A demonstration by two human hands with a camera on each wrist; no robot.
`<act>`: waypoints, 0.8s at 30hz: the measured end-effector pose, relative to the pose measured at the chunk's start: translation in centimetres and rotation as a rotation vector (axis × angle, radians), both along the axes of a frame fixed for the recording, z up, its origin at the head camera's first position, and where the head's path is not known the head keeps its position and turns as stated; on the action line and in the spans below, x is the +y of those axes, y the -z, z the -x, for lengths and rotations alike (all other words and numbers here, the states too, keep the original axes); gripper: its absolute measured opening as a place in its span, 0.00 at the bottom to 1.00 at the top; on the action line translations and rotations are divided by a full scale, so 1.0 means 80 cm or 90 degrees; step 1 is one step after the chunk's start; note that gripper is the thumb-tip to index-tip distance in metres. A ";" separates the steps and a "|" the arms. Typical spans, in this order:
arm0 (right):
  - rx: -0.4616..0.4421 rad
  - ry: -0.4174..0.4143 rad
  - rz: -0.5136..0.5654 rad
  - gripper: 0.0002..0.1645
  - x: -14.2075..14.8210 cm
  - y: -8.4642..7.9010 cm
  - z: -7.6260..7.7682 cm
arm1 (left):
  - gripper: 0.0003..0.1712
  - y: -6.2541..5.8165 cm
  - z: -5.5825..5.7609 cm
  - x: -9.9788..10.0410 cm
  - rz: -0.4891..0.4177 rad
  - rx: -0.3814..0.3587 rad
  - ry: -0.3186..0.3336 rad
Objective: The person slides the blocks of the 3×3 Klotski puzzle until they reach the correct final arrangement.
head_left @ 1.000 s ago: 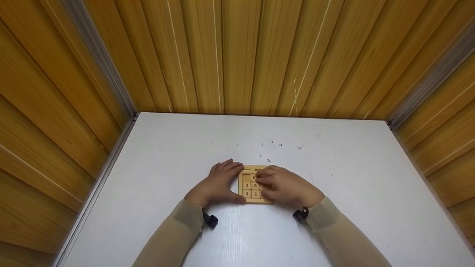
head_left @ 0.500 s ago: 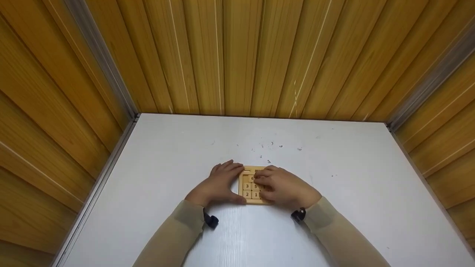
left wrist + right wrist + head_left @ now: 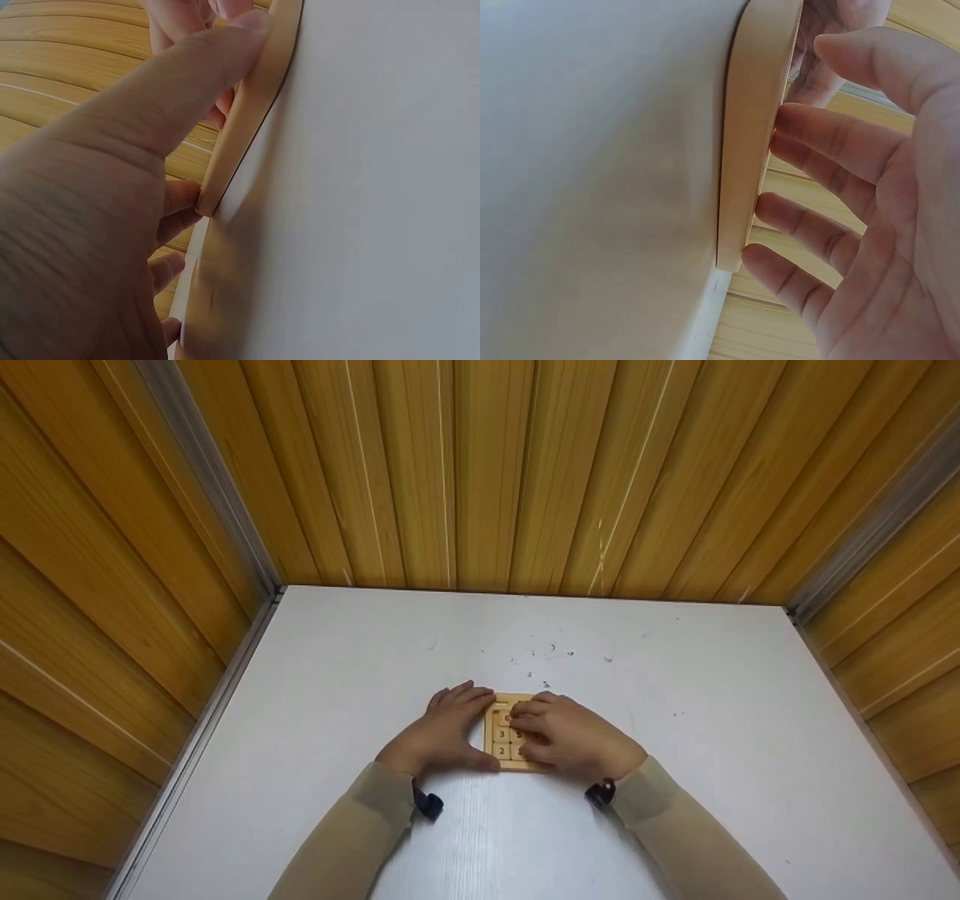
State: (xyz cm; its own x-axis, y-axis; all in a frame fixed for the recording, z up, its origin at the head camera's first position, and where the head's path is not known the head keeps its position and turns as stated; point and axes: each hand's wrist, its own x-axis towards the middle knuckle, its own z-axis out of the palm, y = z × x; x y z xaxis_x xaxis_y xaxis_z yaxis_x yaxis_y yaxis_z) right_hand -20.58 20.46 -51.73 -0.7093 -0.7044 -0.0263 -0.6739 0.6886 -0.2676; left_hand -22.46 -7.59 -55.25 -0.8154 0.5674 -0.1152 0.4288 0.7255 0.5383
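two left corners of the wooden number board (image 3: 517,766) are held between widely spread thumb and fingers of the left hand (image 3: 442,733), flat on the white table (image 3: 360,660); the right hand (image 3: 581,735), fingers loosely bent, touches the tiles (image 3: 502,734). digits read upright from the near side; its long axis seems to run near to far.

I work in a booth-like workspace: wood-grain panels (image 3: 484,472) rise before me and on both sides, grey metal strips (image 3: 208,476) run along their corners, and a scuffed white tabletop (image 3: 352,660) stretches between them.
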 end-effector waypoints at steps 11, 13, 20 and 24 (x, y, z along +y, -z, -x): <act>0.029 -0.031 0.001 0.28 -0.003 0.006 0.005 | 0.73 0.001 0.001 -0.001 0.001 0.001 -0.001; 0.035 -0.037 0.006 0.28 -0.003 0.007 0.006 | 0.73 0.000 0.001 -0.001 -0.001 0.001 -0.001; -0.025 -0.018 0.032 0.30 0.007 0.009 0.006 | 0.73 0.001 0.000 -0.001 0.005 0.003 0.000; -0.053 0.022 0.062 0.29 0.024 0.008 0.005 | 0.73 0.000 0.001 0.001 0.001 0.005 0.002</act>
State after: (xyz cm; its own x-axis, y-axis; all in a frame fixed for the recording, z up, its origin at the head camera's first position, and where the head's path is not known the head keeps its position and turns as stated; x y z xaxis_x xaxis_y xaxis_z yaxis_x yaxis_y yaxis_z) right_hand -20.99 22.35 -52.34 -0.7317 -0.6813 -0.0197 -0.6223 0.6796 -0.3884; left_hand -22.55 -7.51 -55.26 -0.8147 0.5696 -0.1092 0.4352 0.7248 0.5341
